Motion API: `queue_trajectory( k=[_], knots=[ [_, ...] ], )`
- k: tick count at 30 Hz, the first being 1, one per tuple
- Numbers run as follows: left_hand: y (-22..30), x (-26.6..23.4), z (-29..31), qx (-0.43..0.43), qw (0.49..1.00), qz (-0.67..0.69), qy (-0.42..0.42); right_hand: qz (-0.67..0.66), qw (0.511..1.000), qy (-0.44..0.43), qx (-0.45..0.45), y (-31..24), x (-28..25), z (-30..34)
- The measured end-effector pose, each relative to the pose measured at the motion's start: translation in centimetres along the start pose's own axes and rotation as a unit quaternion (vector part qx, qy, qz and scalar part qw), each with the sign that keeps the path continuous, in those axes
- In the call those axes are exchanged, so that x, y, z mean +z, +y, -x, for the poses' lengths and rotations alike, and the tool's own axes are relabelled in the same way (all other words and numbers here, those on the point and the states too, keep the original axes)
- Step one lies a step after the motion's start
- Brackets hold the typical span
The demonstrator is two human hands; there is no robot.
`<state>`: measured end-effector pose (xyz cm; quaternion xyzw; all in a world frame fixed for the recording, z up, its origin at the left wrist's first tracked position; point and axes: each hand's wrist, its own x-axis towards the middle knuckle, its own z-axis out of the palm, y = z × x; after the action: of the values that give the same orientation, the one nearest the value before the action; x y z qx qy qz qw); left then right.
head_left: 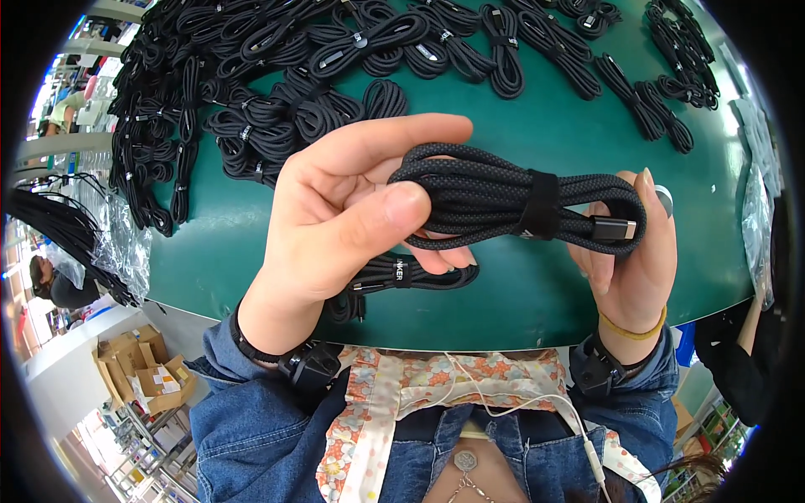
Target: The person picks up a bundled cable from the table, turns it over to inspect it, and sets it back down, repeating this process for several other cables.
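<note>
A coiled black braided cable [470,189] is held up above the green table, lying crosswise between my hands. A black strap [541,204] wraps around its middle, and a connector [615,228] with a metal tip lies inside its right loop. My left hand [335,210] grips the left end, thumb in front, index finger stretched above. At the right end, my right hand [637,260] closes around the loop, with some fingers hidden behind it. Another strapped cable bundle [419,275] lies on the table below the held one, partly covered by my left hand.
Many coiled black cables [277,117] are heaped on the green table [520,310] at the left and back; several more bundles [646,101] lie far right. Clear plastic bags [759,193] hang along the right edge. Cardboard boxes [151,369] stand at lower left. Other people are nearby.
</note>
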<state>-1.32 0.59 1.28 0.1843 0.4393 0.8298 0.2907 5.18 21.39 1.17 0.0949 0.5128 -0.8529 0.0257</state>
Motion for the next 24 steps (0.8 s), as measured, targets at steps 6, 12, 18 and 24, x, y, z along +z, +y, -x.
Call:
queue_trajectory(
  k=[6,12,18,24],
  knots=[
    [-0.1,0.0,0.0,0.023,1.000,0.018,-0.011,0.029,0.999,0.039,0.006,0.3,0.1,0.0],
    [0.0,0.7,0.1,0.004,0.993,-0.108,0.036,0.016,0.998,0.062,-0.019,0.5,0.9,0.2],
    [0.4,0.4,0.3,-0.003,0.994,-0.104,0.027,0.017,0.999,-0.008,-0.033,0.9,0.1,0.1],
    [1.2,-0.9,-0.9,-0.005,0.961,-0.258,0.100,0.160,0.987,-0.015,0.003,-1.1,-0.6,0.2]
  ],
)
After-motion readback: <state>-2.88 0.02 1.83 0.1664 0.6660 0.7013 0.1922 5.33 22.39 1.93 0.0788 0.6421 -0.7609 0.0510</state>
